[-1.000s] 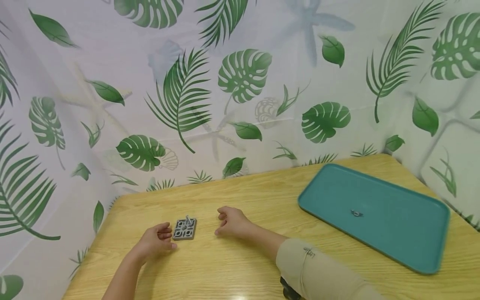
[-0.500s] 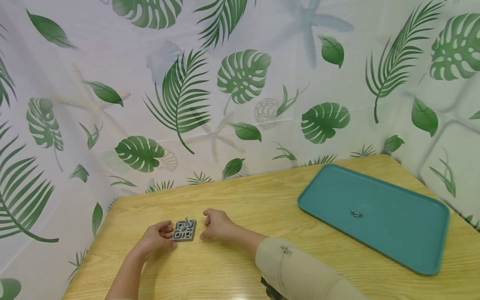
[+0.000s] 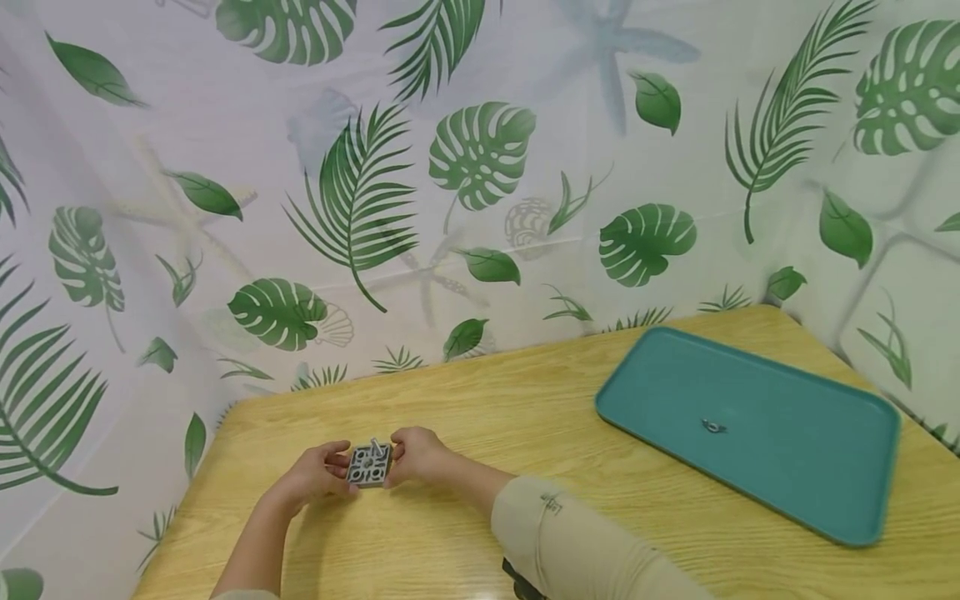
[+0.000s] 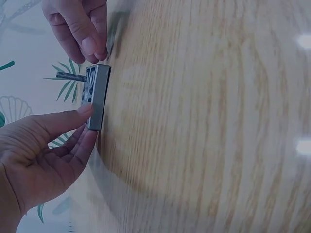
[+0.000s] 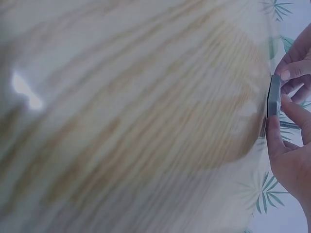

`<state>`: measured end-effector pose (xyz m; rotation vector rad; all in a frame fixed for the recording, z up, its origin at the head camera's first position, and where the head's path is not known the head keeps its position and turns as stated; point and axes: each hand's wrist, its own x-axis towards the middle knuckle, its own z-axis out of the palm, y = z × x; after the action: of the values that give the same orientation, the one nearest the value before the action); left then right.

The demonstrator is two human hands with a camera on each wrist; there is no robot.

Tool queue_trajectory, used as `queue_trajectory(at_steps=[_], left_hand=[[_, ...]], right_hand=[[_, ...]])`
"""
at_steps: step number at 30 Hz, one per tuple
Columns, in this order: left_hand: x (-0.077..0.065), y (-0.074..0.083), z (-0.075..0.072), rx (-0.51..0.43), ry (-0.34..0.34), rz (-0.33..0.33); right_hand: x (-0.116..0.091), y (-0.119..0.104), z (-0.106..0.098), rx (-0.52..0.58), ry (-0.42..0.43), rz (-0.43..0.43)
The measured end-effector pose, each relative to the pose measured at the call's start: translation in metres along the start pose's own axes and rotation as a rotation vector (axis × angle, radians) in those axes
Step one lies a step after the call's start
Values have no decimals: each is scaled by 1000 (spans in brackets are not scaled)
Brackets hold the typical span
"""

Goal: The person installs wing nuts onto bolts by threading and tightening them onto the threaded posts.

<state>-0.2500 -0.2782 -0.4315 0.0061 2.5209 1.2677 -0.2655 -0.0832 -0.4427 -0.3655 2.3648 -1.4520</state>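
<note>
A small square grey block (image 3: pixel 369 467) with round recesses in its top is between both hands, close over the wooden table. From one far corner of it a threaded bolt (image 4: pixel 71 76) sticks up. My left hand (image 3: pixel 315 473) pinches the block's left side, thumb near the front corner and fingers behind. At the opposite side, my right hand (image 3: pixel 418 457) grips the right edge between thumb and fingers. In the left wrist view, the right fingertips lie right at the block's far end. The right wrist view shows the block edge-on, with the bolt partly behind the right hand.
A teal tray (image 3: pixel 795 450) lies on the right of the wooden table (image 3: pixel 525 400), with a small metal wing nut (image 3: pixel 714 426) on it. A leaf-patterned cloth (image 3: pixel 570 250) hangs behind the table and along both sides.
My right hand has moved left across the table to the block and now grips its right side. My left hand has closed in on the left side.
</note>
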Motion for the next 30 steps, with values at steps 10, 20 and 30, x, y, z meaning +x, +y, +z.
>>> queue_trajectory(at_steps=[10, 20, 30], left_hand=[[2, -6, 4, -63, -5, -2], [3, -13, 3, -147, -25, 35], [2, -13, 8, -141, -11, 51]], right_hand=[[4, 3, 7, -26, 26, 29], [4, 3, 6, -57, 53, 6], [1, -4, 2, -98, 86, 31]])
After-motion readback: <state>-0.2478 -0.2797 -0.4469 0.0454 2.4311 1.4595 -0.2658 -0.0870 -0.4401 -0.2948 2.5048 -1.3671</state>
